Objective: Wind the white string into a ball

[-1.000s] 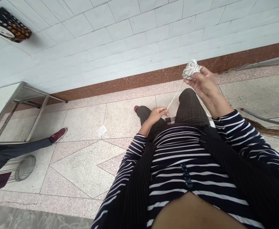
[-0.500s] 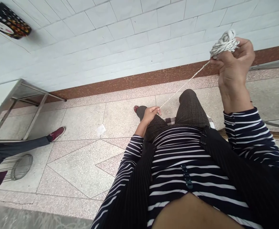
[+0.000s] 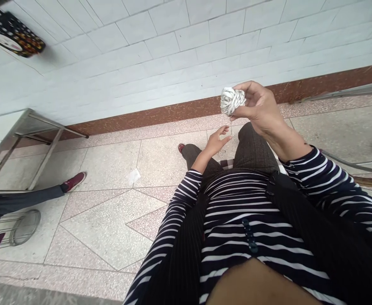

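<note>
The ball [image 3: 232,101] is in my right hand [image 3: 262,111], gripped at its near side between thumb and fingers, held up above and ahead of my right knee [image 3: 251,137]. Its turns lie thick and overlapping, and most of the cord [image 3: 231,126] that I can make out is in it, so I judge the winding well along. It does not look finished: a short length hangs down from the ball, just below my right fingertips, and that much at least is left outside. Where its lower end goes I cannot tell. My left hand [image 3: 217,142], below and left of the ball, is spread, thumb apart from fingers, closed on nothing I can see; its thumb is right beside the hanging cord, touching or not I can't say. Farther left of both hands, a white scrap [image 3: 134,176] lies on the floor [image 3: 109,161].
</note>
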`<state>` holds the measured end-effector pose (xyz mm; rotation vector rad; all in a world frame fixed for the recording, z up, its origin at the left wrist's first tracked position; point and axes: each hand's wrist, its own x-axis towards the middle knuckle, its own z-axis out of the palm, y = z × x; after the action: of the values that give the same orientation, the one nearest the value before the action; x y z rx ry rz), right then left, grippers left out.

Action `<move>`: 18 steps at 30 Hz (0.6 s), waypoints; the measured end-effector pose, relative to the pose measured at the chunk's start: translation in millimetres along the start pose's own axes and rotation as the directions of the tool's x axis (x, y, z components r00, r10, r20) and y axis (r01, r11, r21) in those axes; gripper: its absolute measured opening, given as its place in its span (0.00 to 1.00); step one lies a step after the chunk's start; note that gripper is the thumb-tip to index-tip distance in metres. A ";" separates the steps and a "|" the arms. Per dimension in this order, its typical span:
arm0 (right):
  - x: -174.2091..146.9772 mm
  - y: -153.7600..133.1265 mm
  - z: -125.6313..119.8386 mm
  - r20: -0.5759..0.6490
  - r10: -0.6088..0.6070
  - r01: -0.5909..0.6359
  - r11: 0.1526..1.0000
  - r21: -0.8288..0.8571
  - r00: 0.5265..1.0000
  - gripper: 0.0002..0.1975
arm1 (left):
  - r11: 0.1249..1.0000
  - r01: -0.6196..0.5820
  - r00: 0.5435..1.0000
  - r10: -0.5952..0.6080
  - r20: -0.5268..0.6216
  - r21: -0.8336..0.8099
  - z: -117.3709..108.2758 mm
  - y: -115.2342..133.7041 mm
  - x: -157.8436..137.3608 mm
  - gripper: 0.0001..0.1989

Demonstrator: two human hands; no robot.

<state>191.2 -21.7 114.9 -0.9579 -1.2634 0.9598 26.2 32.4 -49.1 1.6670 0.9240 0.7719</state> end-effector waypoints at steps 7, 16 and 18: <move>18.8 26.0 -18.1 0.031 0.004 0.003 0.974 -0.228 1.000 0.28 | 0.996 -0.045 0.954 0.067 0.292 -0.081 6.8 51.3 -27.6 0.22; 1.2 103.7 -60.1 -0.110 0.199 -0.224 0.755 -0.617 0.974 0.22 | 0.946 -0.067 0.962 -0.024 0.273 0.318 -29.2 77.2 -77.0 0.21; -19.3 113.3 -48.8 -0.026 0.344 -0.320 0.840 -0.438 0.939 0.22 | 0.927 -0.104 0.979 0.031 0.200 0.361 -40.9 88.0 -67.5 0.20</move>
<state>233.3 -6.4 -1.7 -1.5546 -1.4177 0.9883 -24.0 -21.8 43.0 2.0733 0.9181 0.4881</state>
